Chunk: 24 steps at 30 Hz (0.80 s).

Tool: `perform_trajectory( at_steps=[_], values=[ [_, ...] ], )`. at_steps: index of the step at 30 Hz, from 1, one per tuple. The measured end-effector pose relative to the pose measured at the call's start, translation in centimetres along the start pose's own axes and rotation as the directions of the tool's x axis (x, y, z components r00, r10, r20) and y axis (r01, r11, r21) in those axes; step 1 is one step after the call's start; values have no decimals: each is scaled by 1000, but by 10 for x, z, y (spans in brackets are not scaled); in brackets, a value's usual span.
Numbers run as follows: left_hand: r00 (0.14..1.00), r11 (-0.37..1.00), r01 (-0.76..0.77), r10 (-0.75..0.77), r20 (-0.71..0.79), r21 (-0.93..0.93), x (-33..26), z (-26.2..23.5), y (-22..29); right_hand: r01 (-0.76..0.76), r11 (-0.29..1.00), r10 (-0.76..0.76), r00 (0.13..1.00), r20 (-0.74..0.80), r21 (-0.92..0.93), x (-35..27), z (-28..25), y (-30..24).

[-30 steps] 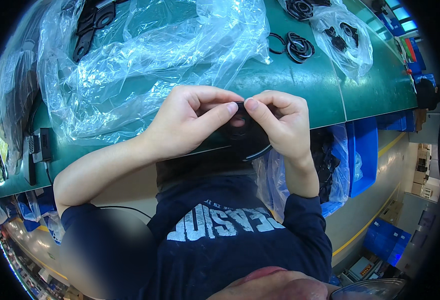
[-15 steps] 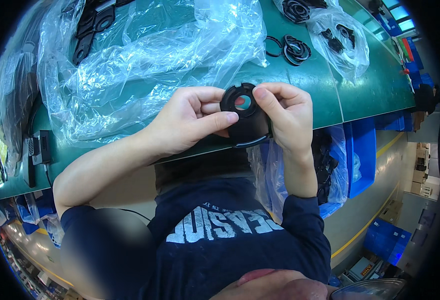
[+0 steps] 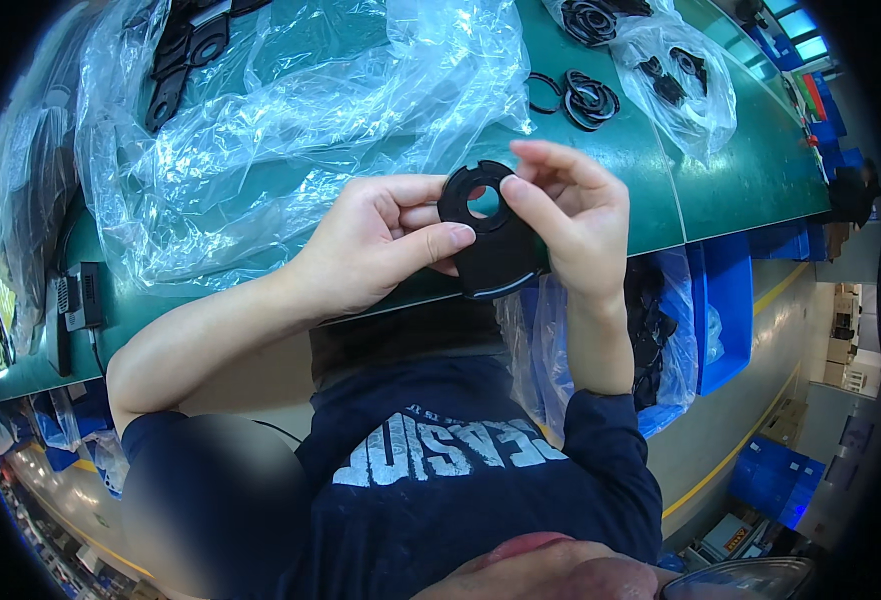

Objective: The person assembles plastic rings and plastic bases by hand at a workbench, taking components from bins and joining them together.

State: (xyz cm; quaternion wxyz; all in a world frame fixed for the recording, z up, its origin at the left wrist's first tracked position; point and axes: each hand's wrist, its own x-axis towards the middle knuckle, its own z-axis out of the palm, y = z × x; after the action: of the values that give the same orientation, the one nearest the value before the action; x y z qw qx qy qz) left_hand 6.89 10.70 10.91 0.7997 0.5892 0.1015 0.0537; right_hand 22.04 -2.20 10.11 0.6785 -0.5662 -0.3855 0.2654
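Observation:
A black plastic part (image 3: 496,262) with a round, notched ring end (image 3: 481,222) and a wider flat body is held up at the table's near edge. Green tabletop shows through the ring's hole. My left hand (image 3: 376,235) pinches the ring's left side, thumb on the front and fingers behind. At the ring's right rim, the thumb of my right hand (image 3: 581,220) touches the part, while its other fingers are lifted and spread away. Beyond the hands lie a thin black ring (image 3: 545,92) and a small heap of black rings (image 3: 591,100).
Clear plastic sheeting (image 3: 291,160) covers much of the green table (image 3: 651,205); long black parts (image 3: 189,60) lie at far left. A bag of black pieces (image 3: 676,85) sits at far right. Below the right edge stands a blue bin (image 3: 726,320). A small black device (image 3: 81,295) stands at left.
My right index and other fingers have lifted off the part and opened upward; the thumb remains at the rim. The part has tilted slightly, and its hole now shows clear.

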Motion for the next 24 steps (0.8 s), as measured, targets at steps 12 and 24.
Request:
perform_trajectory(
  at_steps=[12, 24],
  values=[
    [997, 999, -43, 43, -57, 7, -1, 1, -2, -132, 986, 118, 985, 129, 104, -12, 7, -2],
    [992, 999, -40, 42, -115, 20, -8, 6, -5, -111, 991, 90, 964, 248, 72, -24, -2, -2]
  ],
)
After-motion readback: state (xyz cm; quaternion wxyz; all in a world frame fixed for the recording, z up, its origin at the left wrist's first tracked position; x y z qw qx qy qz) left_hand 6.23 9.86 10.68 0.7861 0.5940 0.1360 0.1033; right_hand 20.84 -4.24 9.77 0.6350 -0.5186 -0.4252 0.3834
